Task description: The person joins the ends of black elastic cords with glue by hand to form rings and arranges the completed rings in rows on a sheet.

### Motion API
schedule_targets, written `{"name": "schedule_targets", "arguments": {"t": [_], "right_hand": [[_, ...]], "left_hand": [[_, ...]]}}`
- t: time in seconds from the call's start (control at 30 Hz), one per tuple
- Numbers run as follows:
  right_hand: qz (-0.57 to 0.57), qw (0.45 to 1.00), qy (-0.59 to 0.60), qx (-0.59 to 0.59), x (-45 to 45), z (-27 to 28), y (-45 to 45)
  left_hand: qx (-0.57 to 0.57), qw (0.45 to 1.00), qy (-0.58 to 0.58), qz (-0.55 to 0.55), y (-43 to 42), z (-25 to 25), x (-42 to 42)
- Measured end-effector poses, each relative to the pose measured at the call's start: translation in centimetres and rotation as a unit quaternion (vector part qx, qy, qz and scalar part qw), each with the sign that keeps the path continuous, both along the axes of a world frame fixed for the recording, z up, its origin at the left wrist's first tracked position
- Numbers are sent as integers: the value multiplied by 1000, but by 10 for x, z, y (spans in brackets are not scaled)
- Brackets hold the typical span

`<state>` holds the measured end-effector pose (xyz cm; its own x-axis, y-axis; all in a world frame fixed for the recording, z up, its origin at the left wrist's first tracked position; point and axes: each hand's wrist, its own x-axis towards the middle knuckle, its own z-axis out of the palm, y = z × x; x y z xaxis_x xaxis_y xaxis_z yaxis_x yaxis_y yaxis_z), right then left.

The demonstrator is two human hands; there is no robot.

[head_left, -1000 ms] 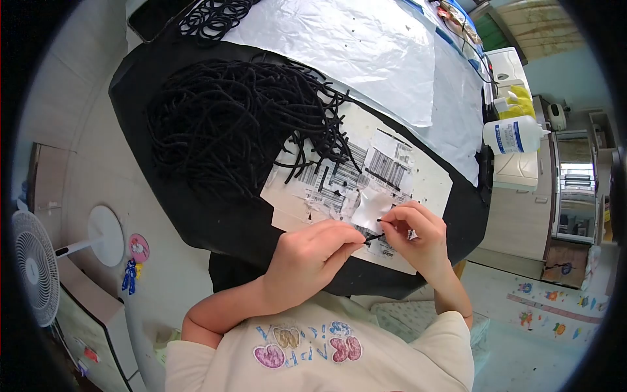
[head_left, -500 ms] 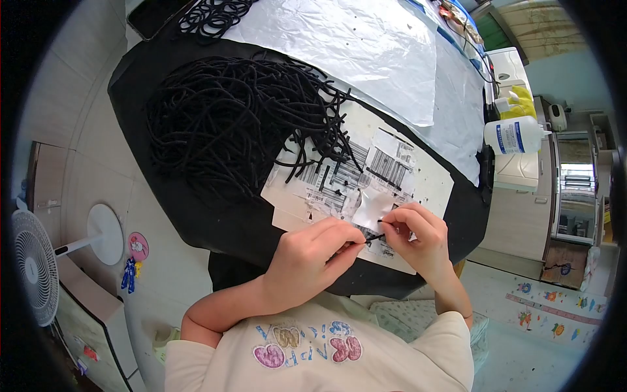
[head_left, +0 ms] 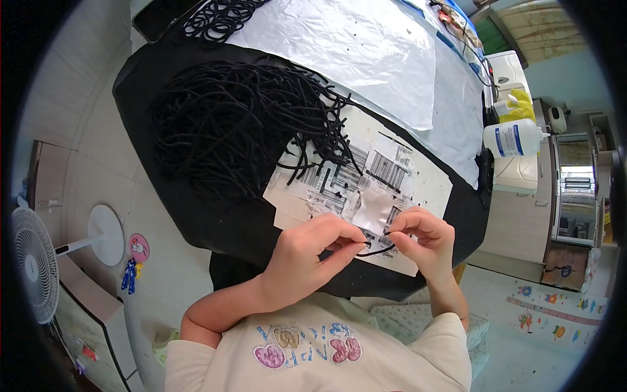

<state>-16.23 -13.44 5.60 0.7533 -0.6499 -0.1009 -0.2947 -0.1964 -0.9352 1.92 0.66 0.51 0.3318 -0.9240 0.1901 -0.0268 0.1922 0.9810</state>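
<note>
A short black cord point(head_left: 377, 252) curves between my two hands, over the lower edge of a label-covered board point(head_left: 428, 186). My left hand point(head_left: 313, 251) pinches one part of it between thumb and fingertips. On the other side my right hand point(head_left: 424, 240) pinches the cord too, with a small dark end showing at its fingertips. A glossy white patch point(head_left: 372, 210) lies on the board just beyond the fingers. The large heap of black cords point(head_left: 228, 124) is to the upper left, some ends lying over the board.
White plastic sheeting point(head_left: 353, 46) covers the far part of the black-covered table point(head_left: 189, 222). Black loops point(head_left: 222, 19) and a dark phone-like object point(head_left: 163, 18) are at the far left. At the right stands a white bottle point(head_left: 514, 138); a fan point(head_left: 36, 268) is at far left.
My right hand has moved slightly away from my left hand and down. More of the cord now shows as a curve between them. The view has shifted a little.
</note>
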Motion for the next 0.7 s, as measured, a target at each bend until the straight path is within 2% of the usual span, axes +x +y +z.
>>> {"name": "schedule_targets", "arguments": {"t": [0.1,0.2,0.3,0.4,0.5,0.7], "right_hand": [[-17,990,-24,135,0,2,1],[-19,982,-25,188,0,3,0],[5,999,9,37,1,0,-1],[31,979,68,-188,4,0,-3],[33,963,91,-252,6,-1,-2],[46,946,116,-298,7,-5,-1]], "left_hand": [[3,1000,22,-6,0,1,1],[5,1000,30,-5,0,1,0],[16,1000,17,-18,0,3,2],[2,1000,-11,-11,-1,1,0],[-20,999,-39,11,-3,-1,-3],[-25,997,-64,21,-3,-3,-4]]}}
